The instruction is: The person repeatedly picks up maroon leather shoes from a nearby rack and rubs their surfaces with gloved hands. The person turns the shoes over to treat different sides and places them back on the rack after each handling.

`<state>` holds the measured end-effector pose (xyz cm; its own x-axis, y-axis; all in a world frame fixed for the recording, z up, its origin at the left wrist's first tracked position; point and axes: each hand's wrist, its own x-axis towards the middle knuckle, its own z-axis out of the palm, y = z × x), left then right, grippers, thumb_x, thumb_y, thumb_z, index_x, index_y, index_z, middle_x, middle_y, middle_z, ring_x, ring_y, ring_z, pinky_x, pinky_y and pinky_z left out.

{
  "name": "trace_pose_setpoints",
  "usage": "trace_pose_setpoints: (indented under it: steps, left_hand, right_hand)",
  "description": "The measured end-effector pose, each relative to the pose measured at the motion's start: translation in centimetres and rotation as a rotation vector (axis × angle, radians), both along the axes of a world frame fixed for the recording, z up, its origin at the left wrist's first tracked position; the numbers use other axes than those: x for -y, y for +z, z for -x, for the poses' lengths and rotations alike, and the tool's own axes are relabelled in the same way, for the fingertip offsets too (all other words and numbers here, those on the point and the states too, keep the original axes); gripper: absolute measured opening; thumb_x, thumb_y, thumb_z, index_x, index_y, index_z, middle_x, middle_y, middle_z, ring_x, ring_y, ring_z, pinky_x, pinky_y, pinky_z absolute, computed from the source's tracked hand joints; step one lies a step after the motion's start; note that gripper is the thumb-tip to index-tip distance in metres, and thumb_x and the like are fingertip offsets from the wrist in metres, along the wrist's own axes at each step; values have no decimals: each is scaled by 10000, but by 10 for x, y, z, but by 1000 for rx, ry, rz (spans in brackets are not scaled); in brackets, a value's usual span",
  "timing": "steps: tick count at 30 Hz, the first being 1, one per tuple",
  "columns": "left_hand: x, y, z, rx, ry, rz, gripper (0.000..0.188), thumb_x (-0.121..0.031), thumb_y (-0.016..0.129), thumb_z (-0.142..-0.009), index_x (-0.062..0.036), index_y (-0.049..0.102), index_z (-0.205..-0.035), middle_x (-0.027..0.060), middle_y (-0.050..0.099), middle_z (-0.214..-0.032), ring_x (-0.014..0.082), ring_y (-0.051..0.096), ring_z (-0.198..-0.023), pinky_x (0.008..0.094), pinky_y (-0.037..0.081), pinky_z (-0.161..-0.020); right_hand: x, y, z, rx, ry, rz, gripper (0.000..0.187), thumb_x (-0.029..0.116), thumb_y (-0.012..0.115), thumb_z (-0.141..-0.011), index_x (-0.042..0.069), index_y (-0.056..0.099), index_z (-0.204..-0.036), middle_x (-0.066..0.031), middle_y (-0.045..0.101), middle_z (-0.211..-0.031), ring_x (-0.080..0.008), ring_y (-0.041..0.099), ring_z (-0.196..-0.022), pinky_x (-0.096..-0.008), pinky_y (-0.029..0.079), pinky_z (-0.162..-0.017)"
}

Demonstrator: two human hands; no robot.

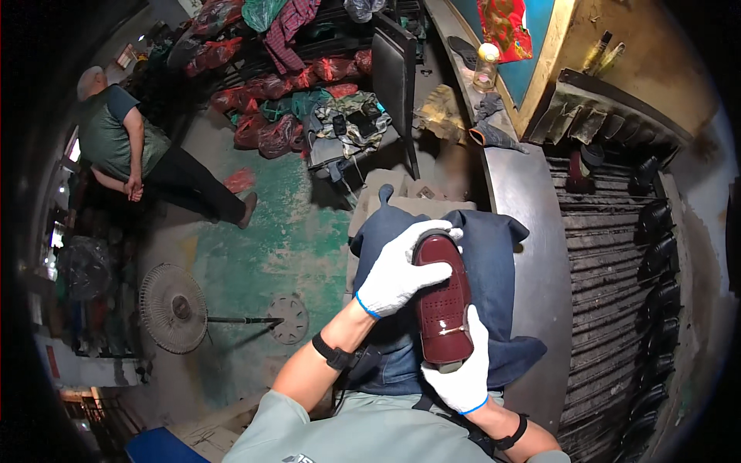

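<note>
A shoe [445, 312] with a dark red sole turned up toward me is held over my lap. My left hand [401, 270], in a white knit glove with a blue cuff, wraps round the shoe's far end, its thumb lying on the sole. The gloved right hand [468, 370] grips the near end from below and along the right side. A glossy light patch shows across the sole near that end. Under the shoe, dark blue cloth [490, 255] covers my lap. The shoe's upper is mostly hidden.
A metal-topped bench [532, 231] runs along my right, beside a slatted rack [610, 285] with dark shoes. On the bench stand a bottle [485, 68] and a dark cloth [498, 137]. Left are a standing fan [174, 309] and a person [123, 147]; ahead, a chair [394, 85] and bagged bundles [270, 135].
</note>
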<state>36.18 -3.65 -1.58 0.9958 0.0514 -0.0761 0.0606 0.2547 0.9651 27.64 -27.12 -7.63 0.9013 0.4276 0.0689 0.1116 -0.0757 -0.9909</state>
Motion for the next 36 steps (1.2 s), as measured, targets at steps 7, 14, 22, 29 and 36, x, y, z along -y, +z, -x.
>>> trace_pose_setpoints:
  steps: [7,14,22,29,36]
  left_hand:
    - [9,-3,7,16,198,-211,472,-82,804,-984,15,663,-1425,117,759,-1356,214,713,-1236,374,547,-1140]
    - [-2,-14,9,-6,10,-141,538,-224,610,-1160,11,501,-1632,159,594,-1629,310,630,-1454,430,519,-1187]
    - [-13,-59,29,-127,44,-99,318,-61,701,-1075,46,734,-1373,167,775,-1334,248,763,-1214,374,604,-1057]
    - [-20,-83,26,-132,85,73,443,-320,591,-1179,81,767,-1244,237,804,-1213,270,799,-1109,364,626,-968]
    - [5,-84,0,-118,66,96,660,-479,493,-1199,115,764,-1108,278,757,-1276,339,786,-1072,457,634,-963]
  right_hand:
    - [5,22,-20,53,1,105,1108,123,982,-761,-34,373,-1673,-226,585,-1506,-331,635,-1372,-438,528,-1167]
    - [94,61,-117,-631,-287,-128,620,120,930,-777,12,686,-1336,-67,751,-1106,-179,727,-955,-330,596,-886]
    - [342,-112,-230,-323,-968,243,417,6,855,-837,-17,748,-1239,-65,762,-1119,-222,714,-1002,-370,578,-936]
    - [235,-69,-245,417,-1140,603,530,39,774,-939,-65,660,-1445,-203,735,-1255,-291,694,-1184,-382,529,-1099]
    - [157,-85,-457,-319,-903,-248,926,178,792,-1030,158,256,-1785,-98,713,-1072,-112,519,-696,-295,412,-545]
